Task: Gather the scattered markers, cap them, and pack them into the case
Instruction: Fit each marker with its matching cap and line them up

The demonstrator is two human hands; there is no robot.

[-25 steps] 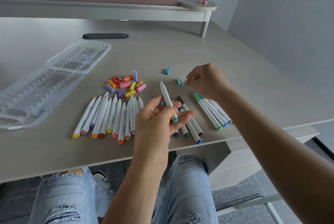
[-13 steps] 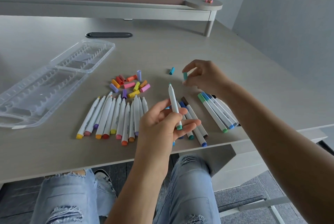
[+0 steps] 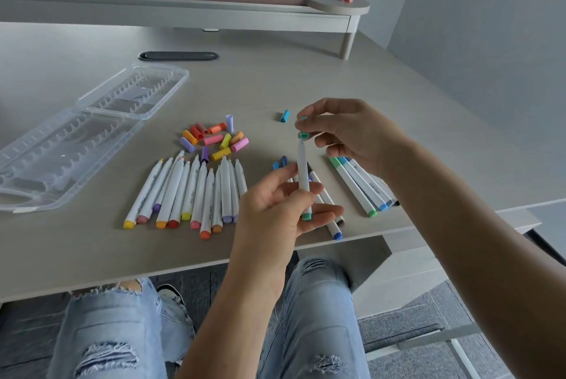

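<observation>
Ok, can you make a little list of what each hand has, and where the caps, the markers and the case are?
left hand: holds a white marker upright
right hand: pinches a teal cap just over the marker's tip
loose caps: heaped on the desk, one blue cap apart
uncapped markers: in a row below the heap
capped markers: lying under the right hand
case: clear, open, no markers inside

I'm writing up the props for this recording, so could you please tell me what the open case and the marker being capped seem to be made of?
The case looks like clear, glossy hard plastic: the table shows through it and its moulded ridges catch highlights. The marker, held by the left hand, looks like smooth white plastic with a teal end. The cap, in the right hand, looks like matching teal plastic.
</observation>
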